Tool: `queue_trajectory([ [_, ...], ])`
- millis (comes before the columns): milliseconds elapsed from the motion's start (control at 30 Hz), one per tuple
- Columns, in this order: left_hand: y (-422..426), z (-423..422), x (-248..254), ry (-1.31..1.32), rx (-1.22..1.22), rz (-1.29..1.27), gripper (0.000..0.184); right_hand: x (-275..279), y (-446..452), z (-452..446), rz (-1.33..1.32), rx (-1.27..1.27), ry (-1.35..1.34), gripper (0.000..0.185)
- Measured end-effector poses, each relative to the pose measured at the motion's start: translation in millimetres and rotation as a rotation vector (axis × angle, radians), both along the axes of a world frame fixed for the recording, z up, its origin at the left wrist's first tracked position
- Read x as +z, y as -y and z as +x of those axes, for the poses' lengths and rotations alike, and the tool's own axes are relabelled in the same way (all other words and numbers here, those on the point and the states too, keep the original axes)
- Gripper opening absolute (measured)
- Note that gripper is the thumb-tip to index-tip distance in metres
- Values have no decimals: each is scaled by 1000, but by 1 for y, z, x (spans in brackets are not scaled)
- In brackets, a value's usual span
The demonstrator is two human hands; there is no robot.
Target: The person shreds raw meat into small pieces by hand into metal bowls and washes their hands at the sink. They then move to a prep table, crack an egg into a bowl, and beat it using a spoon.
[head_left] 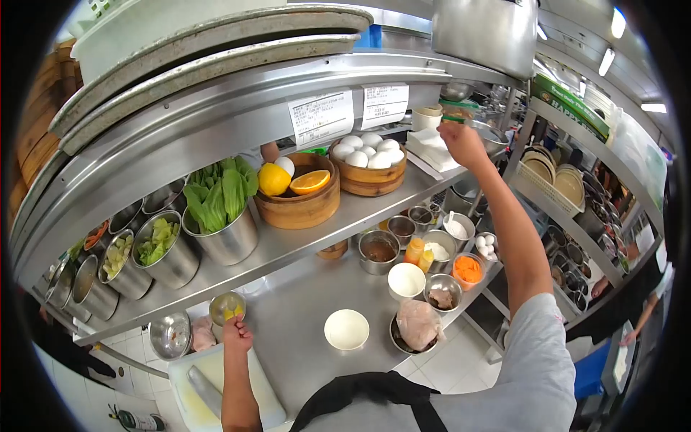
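Observation:
My left hand (237, 335) is closed at the near rim of a small metal bowl (219, 305) with something yellow inside. Just below lies a white cutting board (255, 392) with a wide-bladed knife (205, 389) on it. Raised to the shelf, my right hand (466, 146) has its fingers curled beside a stack of white paper napkins (430, 150); whatever it grips is hidden. Left of the napkins stands a round wooden container of white eggs (368, 153). Another wooden container (299, 205) holds a lemon (274, 179), a cut orange (310, 182) and an egg.
Metal pots of greens (219, 194) line the shelf (288, 248). Below stand an empty white bowl (346, 330), a bagged pale lump (419, 325) over a bowl, squeeze bottles (415, 250) and an orange-filled tub (468, 270). A large pot (485, 36) sits overhead.

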State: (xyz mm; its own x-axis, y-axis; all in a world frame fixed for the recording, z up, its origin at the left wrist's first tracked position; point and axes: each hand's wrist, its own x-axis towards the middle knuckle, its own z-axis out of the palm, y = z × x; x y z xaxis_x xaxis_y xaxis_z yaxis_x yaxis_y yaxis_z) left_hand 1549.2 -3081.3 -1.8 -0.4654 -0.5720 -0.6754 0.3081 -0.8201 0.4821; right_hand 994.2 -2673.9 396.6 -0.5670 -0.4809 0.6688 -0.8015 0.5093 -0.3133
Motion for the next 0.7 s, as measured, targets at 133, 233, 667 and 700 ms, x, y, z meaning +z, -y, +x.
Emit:
queue_trajectory([
  [133, -13, -17, -11, 45, 27, -51, 15, -13, 13, -34, 225, -105, -17, 28],
  [233, -29, -27, -7, 59, 30, -55, 16, -16, 19, -43, 177, -105, 0, 23],
  [667, -44, -30, -8, 137, 81, -285, 29, -33, -109, -5, -434, 351, 218, 48],
  [700, -54, -30, 8, 153, 62, -293, 27, -52, -134, 9, -580, 540, 394, 52],
])
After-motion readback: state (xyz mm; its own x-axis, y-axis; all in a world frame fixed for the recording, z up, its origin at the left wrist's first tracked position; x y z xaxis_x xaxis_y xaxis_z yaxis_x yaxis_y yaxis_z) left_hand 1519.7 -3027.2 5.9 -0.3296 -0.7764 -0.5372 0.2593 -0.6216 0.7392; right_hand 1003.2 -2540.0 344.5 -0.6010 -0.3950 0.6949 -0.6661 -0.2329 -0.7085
